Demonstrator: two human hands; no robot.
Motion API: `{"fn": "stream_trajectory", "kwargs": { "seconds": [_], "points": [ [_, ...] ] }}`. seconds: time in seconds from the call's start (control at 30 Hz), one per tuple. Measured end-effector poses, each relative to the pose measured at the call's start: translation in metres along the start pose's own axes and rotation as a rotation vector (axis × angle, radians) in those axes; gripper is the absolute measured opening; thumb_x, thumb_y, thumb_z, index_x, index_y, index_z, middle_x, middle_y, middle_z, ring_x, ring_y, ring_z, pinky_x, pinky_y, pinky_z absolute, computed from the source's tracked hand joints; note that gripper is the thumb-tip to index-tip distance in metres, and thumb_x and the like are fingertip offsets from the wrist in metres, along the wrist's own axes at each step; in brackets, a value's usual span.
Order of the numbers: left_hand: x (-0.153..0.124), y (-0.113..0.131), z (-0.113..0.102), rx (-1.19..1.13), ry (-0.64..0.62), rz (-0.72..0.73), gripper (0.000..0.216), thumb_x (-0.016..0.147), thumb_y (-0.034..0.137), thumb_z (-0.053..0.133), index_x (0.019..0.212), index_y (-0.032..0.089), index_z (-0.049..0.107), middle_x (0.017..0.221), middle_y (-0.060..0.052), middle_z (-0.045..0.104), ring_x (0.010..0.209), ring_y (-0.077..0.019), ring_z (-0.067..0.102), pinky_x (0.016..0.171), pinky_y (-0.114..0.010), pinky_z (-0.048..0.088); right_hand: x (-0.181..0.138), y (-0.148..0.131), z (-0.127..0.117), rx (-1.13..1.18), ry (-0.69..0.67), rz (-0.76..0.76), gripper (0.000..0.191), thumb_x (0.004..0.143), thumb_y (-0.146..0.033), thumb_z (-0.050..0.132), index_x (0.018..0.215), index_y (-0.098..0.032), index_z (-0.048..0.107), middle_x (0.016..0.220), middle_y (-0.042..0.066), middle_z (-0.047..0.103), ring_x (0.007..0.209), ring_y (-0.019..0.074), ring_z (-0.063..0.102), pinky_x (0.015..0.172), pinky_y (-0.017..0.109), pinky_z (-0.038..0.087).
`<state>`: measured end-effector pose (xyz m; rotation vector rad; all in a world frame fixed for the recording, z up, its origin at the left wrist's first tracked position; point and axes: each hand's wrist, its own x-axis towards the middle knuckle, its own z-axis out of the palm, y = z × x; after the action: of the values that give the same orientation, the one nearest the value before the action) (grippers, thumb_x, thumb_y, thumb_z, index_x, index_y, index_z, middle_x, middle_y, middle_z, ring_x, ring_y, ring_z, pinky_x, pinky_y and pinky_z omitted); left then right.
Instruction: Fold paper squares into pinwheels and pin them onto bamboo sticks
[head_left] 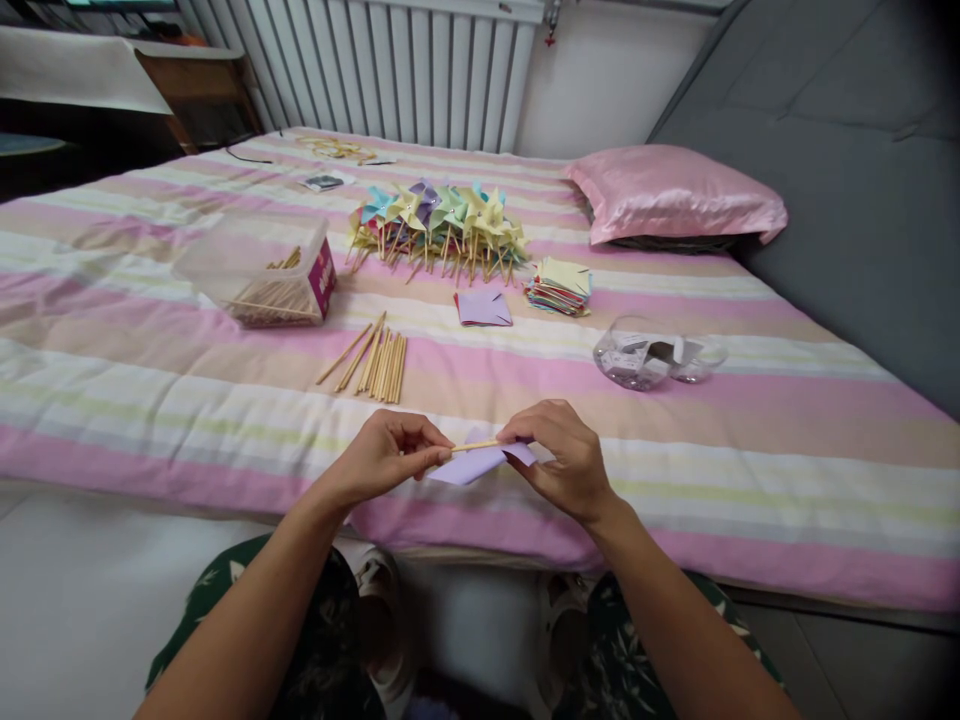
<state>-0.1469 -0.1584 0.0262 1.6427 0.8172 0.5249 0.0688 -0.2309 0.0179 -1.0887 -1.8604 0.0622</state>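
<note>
Between my hands, just above the bed's near edge, is a purple paper pinwheel [471,466] with a thin wooden stick [475,446] lying across it. My left hand [390,452] pinches the stick's left end between thumb and fingers. At the other end, my right hand [561,455] is closed on the pinwheel and the stick where they meet; its fingertips hide the join. Beyond my left hand lie several loose wooden sticks [384,366] on the striped sheet. A small stack of purple paper squares [484,308] lies farther off, ahead of my hands.
Finished pinwheels [442,222] are piled mid-bed. Beside them are a clear plastic box [255,285] of sticks, a stack of slit paper squares [559,285] and a transparent container [645,355] with small items. A pink pillow [675,195] lies near the grey headboard [840,150].
</note>
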Motion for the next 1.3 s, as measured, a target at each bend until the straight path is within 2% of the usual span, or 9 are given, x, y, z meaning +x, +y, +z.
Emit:
{"fn": "stream_trajectory", "kwargs": {
  "seconds": [0.33, 0.73, 1.13, 1.3],
  "points": [
    [-0.0016, -0.0036, -0.0023, 0.058, -0.057, 0.019, 0.025, 0.074, 0.034, 0.064, 0.077, 0.010, 0.069, 0.055, -0.002, 0.058, 0.047, -0.0074, 0.044, 0.043, -0.018, 0.032, 0.0006, 0.0018, -0.0011, 0.011, -0.189, 0.004, 0.002, 0.083, -0.020, 0.053, 0.083, -0.020, 0.054, 0.076, 0.003, 0.061, 0.075, 0.0168, 0.056, 0.073, 0.032, 0.042],
    [-0.0021, 0.0013, 0.0001, 0.032, -0.045, -0.001, 0.019, 0.073, 0.028, 0.066, 0.074, 0.010, 0.069, 0.054, -0.001, 0.057, 0.046, -0.0061, 0.042, 0.043, -0.017, 0.031, 0.0010, -0.0007, -0.0020, 0.053, -0.201, 0.032, 0.010, 0.081, -0.010, 0.050, 0.081, -0.020, 0.053, 0.075, 0.003, 0.059, 0.074, 0.0167, 0.053, 0.071, 0.032, 0.042],
    [-0.0021, -0.0008, 0.0032, 0.063, -0.036, 0.015, 0.021, 0.075, 0.029, 0.063, 0.076, 0.009, 0.069, 0.062, -0.005, 0.064, 0.051, -0.0085, 0.050, 0.047, -0.018, 0.036, 0.0036, -0.0026, -0.0005, 0.040, -0.266, 0.070, 0.011, 0.079, -0.008, 0.048, 0.079, -0.019, 0.049, 0.075, 0.003, 0.055, 0.073, 0.0173, 0.049, 0.069, 0.031, 0.040],
    [-0.0004, 0.0020, 0.0060, 0.085, -0.041, 0.045, 0.022, 0.076, 0.029, 0.061, 0.083, 0.009, 0.067, 0.058, -0.002, 0.061, 0.050, -0.0092, 0.052, 0.048, -0.019, 0.039, 0.0038, -0.0001, -0.0051, 0.083, -0.217, 0.181, 0.005, 0.080, -0.015, 0.054, 0.083, -0.019, 0.053, 0.080, 0.005, 0.058, 0.077, 0.0189, 0.053, 0.072, 0.032, 0.041]
  ]
}}
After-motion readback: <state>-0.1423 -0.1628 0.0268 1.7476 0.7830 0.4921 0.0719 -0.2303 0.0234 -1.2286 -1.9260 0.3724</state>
